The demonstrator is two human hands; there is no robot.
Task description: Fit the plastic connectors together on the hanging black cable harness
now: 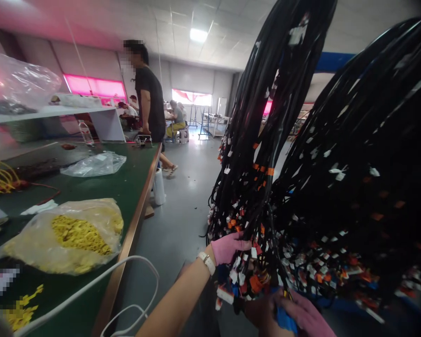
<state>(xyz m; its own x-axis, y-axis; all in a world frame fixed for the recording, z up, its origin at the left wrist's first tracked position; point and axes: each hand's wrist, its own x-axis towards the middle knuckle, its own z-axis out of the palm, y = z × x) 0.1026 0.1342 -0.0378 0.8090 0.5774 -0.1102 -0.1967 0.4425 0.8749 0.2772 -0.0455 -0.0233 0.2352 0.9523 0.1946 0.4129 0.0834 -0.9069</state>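
Black wire harnesses [256, 131] hang in a thick bundle ahead of me, their lower ends crowded with white, orange and red connectors and tags. My left hand [229, 246], in a pink glove with a white watch at the wrist, reaches against the lower part of this bundle. Its thumb and fingers are stretched out and apart, touching the wires. Low at the bottom edge, my right hand [303, 311], also in pink, is closed around a blue connector [286, 320] below the hanging wires. Blur and shadow partly hide its fingers.
A second harness bundle [365, 154] hangs at right. On the left, a green-topped table [133, 161] carries a bag of yellow parts [80, 234], clear plastic [94, 164] and a white cable [80, 285]. A person [150, 98] stands beyond it; others sit farther back.
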